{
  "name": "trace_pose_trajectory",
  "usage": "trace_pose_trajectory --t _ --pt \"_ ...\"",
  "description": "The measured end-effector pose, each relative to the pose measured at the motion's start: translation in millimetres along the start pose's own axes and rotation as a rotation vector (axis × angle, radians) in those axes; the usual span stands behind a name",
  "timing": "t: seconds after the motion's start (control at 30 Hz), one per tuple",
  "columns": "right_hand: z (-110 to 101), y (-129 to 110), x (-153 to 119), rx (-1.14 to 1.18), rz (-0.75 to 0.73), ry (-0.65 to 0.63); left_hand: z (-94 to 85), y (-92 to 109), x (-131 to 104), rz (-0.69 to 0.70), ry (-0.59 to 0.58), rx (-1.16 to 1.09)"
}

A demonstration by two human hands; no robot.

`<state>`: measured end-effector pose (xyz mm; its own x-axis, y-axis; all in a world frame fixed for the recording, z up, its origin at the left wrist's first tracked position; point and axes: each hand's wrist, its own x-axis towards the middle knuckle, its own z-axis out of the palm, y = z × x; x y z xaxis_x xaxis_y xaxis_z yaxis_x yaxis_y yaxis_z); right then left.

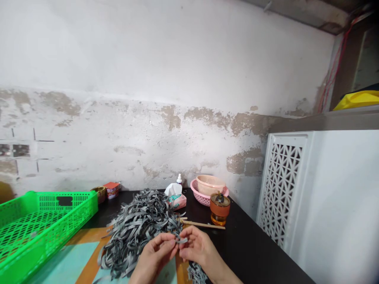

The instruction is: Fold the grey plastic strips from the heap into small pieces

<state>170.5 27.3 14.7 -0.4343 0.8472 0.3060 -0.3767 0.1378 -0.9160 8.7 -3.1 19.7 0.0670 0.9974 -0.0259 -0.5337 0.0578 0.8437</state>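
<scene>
Centrally, both hands meet above the near edge of the table (pixel 248 248). Left hand (pixel 156 250): thumb and forefinger drawn together at one end of a short grey strip (pixel 182 240). Right hand (pixel 201 246): thumb and forefinger pinched on the same strip, its other end showing between them; exact contact is too small to resolve. The strip is therefore held up between the two hands, just in front of a large tangled pile of strips (pixel 139 228). A small heap of short pieces (pixel 197 273) lies below the right wrist. Beyond the hands: a wooden stick (pixel 205 225), beside the pile; a lidded cup (pixel 220 211), farther right. Green crate (pixel 84 215): left of the pile.
</scene>
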Motion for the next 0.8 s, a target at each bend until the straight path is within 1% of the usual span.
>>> trace_pose_trajectory --t 0.1,0.17,0.3,0.43,0.57,0.7,0.8 --pt "-0.6 1.4 0.8 -0.067 -0.005 0.042 2.2 -2.7 -1.0 0.027 -0.050 0.009" --pt "-0.8 -0.3 0.1 -0.093 -0.016 0.050 3.3 -3.7 -0.7 0.034 -0.053 -0.009" --pt "1.3 -7.7 -3.2 -0.125 -0.039 0.001 4.0 -2.8 -0.2 0.020 -0.059 -0.054" --pt "4.6 -13.5 -6.0 -0.112 -0.034 -0.057 2.8 -1.1 -1.5 0.035 -0.056 -0.042" --pt "4.2 -10.5 -5.3 -0.070 -0.001 -0.058 4.2 1.6 -4.6 0.061 -0.067 -0.020" --pt "0.3 -4.8 -2.2 -0.024 0.020 0.006 10.6 7.9 -11.1 0.019 -0.101 0.029" --pt "-2.1 -5.8 -0.9 -0.061 0.028 0.017 14.5 9.5 -14.0 -0.051 -0.123 0.061"
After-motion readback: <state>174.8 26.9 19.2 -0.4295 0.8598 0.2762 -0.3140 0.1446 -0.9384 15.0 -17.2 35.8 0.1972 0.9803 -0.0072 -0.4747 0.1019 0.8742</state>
